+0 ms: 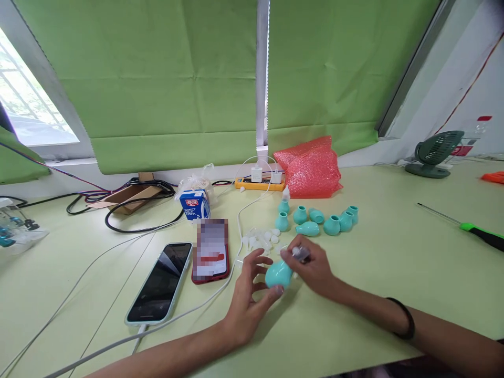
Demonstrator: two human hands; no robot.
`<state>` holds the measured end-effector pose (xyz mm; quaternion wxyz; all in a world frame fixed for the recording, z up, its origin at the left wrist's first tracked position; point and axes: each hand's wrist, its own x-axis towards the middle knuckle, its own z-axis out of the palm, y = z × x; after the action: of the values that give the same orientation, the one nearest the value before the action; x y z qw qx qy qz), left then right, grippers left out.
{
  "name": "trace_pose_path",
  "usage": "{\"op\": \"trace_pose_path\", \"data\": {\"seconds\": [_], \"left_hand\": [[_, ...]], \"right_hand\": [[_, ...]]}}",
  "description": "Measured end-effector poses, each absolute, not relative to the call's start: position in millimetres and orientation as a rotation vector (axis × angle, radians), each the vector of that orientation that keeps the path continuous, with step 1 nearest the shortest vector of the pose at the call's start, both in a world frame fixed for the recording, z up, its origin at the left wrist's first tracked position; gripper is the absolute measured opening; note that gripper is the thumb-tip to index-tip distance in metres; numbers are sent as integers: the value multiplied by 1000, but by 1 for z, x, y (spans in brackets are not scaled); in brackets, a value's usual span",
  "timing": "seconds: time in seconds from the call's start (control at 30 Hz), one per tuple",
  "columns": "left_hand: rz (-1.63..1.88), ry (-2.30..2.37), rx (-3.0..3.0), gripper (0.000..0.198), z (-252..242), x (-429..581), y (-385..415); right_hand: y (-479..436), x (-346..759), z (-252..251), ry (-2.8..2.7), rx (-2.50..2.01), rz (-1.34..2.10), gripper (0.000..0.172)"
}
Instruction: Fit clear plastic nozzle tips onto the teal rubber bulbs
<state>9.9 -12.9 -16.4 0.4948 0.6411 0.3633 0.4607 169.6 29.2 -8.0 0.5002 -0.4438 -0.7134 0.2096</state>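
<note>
Hands are meeting low in the middle of a pale green table [394,273], and we are looking down on them from head height. Our left hand [246,294] is curling half open around a teal rubber bulb [277,274], with the thumb and fingertips touching its rounded body while the palm is staying clear. Our right hand [311,268] is closing its fingertips on a small clear cap [301,253] right at the bulb's narrow end; the fingers are covering most of that piece, so we cannot tell whether it is already seated on the bulb or only touching it. Just beyond the hands, a scatter of more clear caps [260,239] is lying loose, too small and pale for us to count. Behind those, a cluster of teal bulbs [318,219] is standing and lying near a crumpled red bubble wrap bag [311,168]. To the left, a dark-screened phone [161,281] is lying with a white cable running from it, and a red phone [211,252] beside it is showing a blurred-out screen. A blue milk carton [195,203] is sitting farther back, partly wrapped in clear plastic. At the right edge, a green-handled screwdriver [468,229] is being cut off by the frame, and a dark green desk fan [433,152] is standing by the wall. Both forearms are running out of view at the bottom.
</note>
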Motion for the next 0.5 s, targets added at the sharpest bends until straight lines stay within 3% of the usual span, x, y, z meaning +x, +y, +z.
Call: {"op": "trace_pose_path", "data": {"seconds": [0.13,0.2,0.33,0.5], "left_hand": [[1035,916,1581,30,-15,11,-12],[1056,985,1602,19,-14,11,-12],[1130,1160,1668,21,-12,9,-13],[1107,1248,1738,23,-14,10,-14]], "right_hand": [[9,151,-20,-1645,-945,1074,28],[10,153,-19,-1683,-908,1197,31],[17,163,-8,-1942,-959,1041,36],[19,168,-7,-2177,-1044,723,31]]}}
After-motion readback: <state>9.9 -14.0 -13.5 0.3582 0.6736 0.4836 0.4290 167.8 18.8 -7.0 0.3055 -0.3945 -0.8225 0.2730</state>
